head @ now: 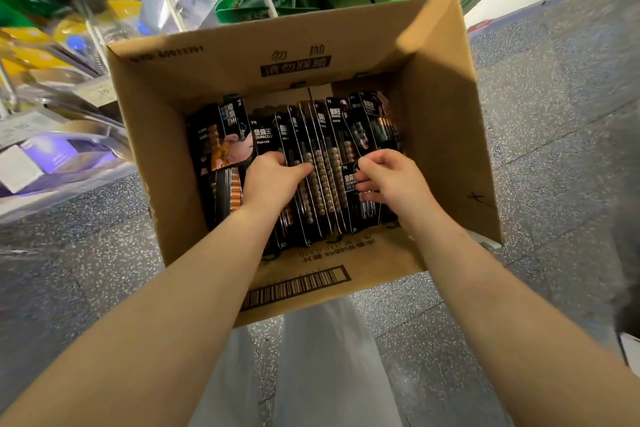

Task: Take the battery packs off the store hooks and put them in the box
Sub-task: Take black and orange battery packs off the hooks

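Both hands' grips, left hand (273, 180) and right hand (389, 180), pinch battery packs (325, 163) inside the box (221, 69).

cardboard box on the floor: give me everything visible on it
The brown corrugated cardboard box sits on the grey speckled floor, top open, flaps raised, black print and a barcode on its panels. It holds black battery packs standing on edge in rows. Both hands are inside: left hand and right hand have fingers curled onto packs.
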{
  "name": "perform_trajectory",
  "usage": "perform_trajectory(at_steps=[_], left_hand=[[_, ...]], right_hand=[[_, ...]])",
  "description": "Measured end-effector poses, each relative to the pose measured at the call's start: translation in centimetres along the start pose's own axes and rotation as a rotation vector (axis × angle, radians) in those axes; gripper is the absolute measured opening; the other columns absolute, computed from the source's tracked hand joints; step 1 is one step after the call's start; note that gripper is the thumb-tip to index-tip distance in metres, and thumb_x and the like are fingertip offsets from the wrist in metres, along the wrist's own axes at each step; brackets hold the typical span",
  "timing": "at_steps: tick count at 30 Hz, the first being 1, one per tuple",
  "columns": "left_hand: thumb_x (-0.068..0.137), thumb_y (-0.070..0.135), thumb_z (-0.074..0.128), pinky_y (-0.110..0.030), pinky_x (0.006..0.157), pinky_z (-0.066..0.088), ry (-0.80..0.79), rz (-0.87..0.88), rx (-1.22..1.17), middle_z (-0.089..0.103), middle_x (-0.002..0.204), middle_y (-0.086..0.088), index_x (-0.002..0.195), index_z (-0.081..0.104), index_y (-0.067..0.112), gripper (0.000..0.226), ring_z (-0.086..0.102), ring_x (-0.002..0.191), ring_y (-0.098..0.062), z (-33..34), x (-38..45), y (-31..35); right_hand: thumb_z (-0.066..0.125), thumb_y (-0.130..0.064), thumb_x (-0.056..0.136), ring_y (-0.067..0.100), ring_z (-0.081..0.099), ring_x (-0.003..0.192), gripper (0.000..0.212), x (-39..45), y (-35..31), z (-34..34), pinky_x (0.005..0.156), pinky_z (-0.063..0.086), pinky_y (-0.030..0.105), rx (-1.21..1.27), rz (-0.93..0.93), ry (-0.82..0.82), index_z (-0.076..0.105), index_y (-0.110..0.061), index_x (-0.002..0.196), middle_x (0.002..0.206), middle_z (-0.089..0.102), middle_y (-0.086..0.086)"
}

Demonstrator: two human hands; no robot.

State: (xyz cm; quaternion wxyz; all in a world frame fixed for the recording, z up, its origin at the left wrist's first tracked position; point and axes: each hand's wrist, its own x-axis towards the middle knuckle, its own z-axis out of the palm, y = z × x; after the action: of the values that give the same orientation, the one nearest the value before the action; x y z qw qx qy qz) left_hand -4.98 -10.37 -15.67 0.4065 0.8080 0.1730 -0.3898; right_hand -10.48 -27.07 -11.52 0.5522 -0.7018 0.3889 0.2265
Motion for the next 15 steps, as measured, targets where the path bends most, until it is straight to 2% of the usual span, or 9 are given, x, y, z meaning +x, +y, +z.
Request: perform_trajectory(at_steps=[2, 3, 6, 8, 11, 13, 15], left_hand=[[0.089, 0.040, 0.068, -0.031, 0.095, 0.046, 0.014, 0.022, 0.041, 0.060, 0.129, -0.005, 0.139, 0.051, 0.005, 0.063, 0.057, 0.120, -0.024, 0.4, 0.4, 0.0], [0.090, 0.039, 0.068, -0.031, 0.090, 0.047, 0.035, 0.037, 0.039, 0.063, 0.117, -0.001, 0.136, 0.053, 0.003, 0.060, 0.058, 0.112, -0.020, 0.7, 0.5, 0.0], [0.095, 0.032, 0.062, -0.028, 0.076, 0.044, 0.080, 0.062, 0.016, 0.057, 0.084, 0.004, 0.116, 0.065, -0.001, 0.039, 0.058, 0.089, -0.020, 1.2, 0.4, -0.3], [0.098, 0.032, 0.058, -0.028, 0.064, 0.043, 0.079, 0.059, -0.031, 0.060, 0.075, 0.002, 0.099, 0.068, 0.007, 0.027, 0.062, 0.079, -0.024, 1.3, 0.2, -0.8], [0.100, 0.032, 0.054, -0.027, 0.055, 0.039, 0.103, 0.036, -0.066, 0.056, 0.070, 0.002, 0.100, 0.067, 0.007, 0.028, 0.057, 0.066, -0.015, 1.4, -0.2, -1.0], [0.101, 0.029, 0.052, -0.024, 0.049, 0.037, 0.129, 0.020, -0.071, 0.050, 0.065, 0.004, 0.087, 0.061, 0.012, 0.024, 0.048, 0.056, -0.008, 1.0, -0.9, -1.1], [0.101, 0.027, 0.051, -0.023, 0.046, 0.036, 0.152, 0.043, -0.088, 0.050, 0.061, -0.001, 0.078, 0.058, 0.008, 0.031, 0.045, 0.050, -0.011, -0.1, -1.9, -1.3]], right_hand=[[0.054, -0.025, 0.097, 0.014, 0.065, 0.087, 0.014, 0.1, 0.2, 0.1, 0.082, 0.057, 0.032, 0.007, 0.006, -0.004, 0.061, -0.016, 0.106, 0.096, 0.068, 0.002], [0.054, -0.025, 0.097, 0.014, 0.065, 0.087, 0.013, 0.3, 0.2, 0.1, 0.083, 0.057, 0.033, 0.012, 0.012, -0.006, 0.061, -0.017, 0.105, 0.096, 0.068, 0.002], [0.053, -0.025, 0.098, 0.012, 0.064, 0.086, 0.013, 0.4, 0.2, 0.2, 0.081, 0.056, 0.031, 0.019, 0.009, -0.017, 0.061, -0.018, 0.105, 0.096, 0.068, 0.002], [0.052, -0.025, 0.098, 0.012, 0.064, 0.085, 0.012, 0.4, 0.1, 0.1, 0.079, 0.056, 0.029, 0.024, 0.000, -0.020, 0.060, -0.018, 0.104, 0.096, 0.067, 0.002], [0.051, -0.024, 0.099, 0.011, 0.064, 0.085, 0.009, 0.4, -0.1, -0.2, 0.077, 0.056, 0.026, 0.039, 0.000, -0.016, 0.060, -0.021, 0.099, 0.095, 0.067, 0.002], [0.051, -0.024, 0.099, 0.011, 0.064, 0.085, 0.009, 0.4, -0.1, -0.4, 0.075, 0.056, 0.024, 0.045, -0.004, -0.013, 0.059, -0.022, 0.098, 0.095, 0.066, 0.001], [0.051, -0.024, 0.099, 0.011, 0.065, 0.085, 0.009, 0.5, -0.2, -0.4, 0.076, 0.056, 0.024, 0.051, -0.011, -0.004, 0.059, -0.022, 0.098, 0.094, 0.067, 0.001]])
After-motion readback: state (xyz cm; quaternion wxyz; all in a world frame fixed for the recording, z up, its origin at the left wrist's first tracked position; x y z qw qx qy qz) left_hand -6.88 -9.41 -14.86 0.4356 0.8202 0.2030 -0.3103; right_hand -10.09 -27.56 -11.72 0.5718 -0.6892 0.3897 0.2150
